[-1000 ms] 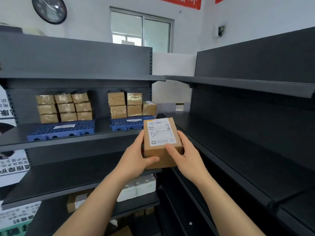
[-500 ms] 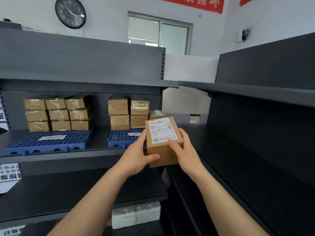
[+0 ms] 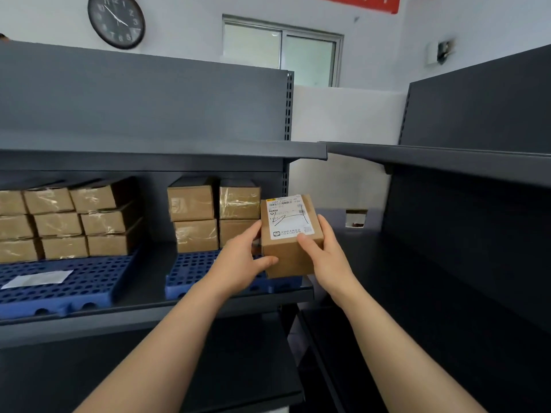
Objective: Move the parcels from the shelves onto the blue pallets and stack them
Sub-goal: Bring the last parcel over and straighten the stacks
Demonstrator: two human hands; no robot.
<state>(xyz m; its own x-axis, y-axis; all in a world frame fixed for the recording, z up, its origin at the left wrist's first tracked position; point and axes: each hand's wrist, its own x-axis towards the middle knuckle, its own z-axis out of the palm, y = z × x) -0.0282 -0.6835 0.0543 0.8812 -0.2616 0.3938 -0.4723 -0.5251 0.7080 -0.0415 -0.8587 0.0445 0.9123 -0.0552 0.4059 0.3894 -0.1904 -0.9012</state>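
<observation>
Dark grey shelving (image 3: 149, 108) fills the view, and well left of the fingers a blue pallet (image 3: 74, 284) carries a block of brown parcels (image 3: 68, 222). Just left of the left hand (image 3: 238, 260), a second blue pallet (image 3: 193, 272) bears stacked parcels (image 3: 193, 216). Between both sets of fingers sits the labelled parcel (image 3: 290, 251), the left fingers curled round its left side with the thumb on the front, the right hand (image 3: 325, 254) gripping its right side.
</observation>
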